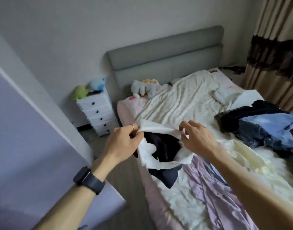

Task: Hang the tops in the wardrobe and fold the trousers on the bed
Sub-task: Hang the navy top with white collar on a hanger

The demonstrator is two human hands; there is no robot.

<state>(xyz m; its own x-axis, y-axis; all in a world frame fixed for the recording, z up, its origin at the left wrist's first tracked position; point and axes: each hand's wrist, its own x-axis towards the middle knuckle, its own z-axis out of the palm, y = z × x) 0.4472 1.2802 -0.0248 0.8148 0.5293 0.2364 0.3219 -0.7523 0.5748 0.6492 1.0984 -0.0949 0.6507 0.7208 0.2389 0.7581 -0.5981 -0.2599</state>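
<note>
While we hold the white and dark garment (160, 146) up over the near edge of the bed (125, 107), our left hand (120, 143) pinches one end of its white band between thumb and curled fingers. Our right hand (197, 138) pinches the other end, so the band is stretched between them. The rest of the cloth hangs bunched below; we cannot tell whether its lowest dark corner touches the bedding.

We judge the step to be opening the piece out to see whether it is a top or trousers, which this view does not settle. To do it well, we should shift each pinch outward to a seam or shoulder, lift until the cloth hangs clear of the bed, and give one light shake so the layers separate.

A pile of dark and blue clothes (261, 128) lies well apart on the right of the bed. A lilac garment (208, 183) lies spread just beside the hanging one. No hanger is in view.
</note>
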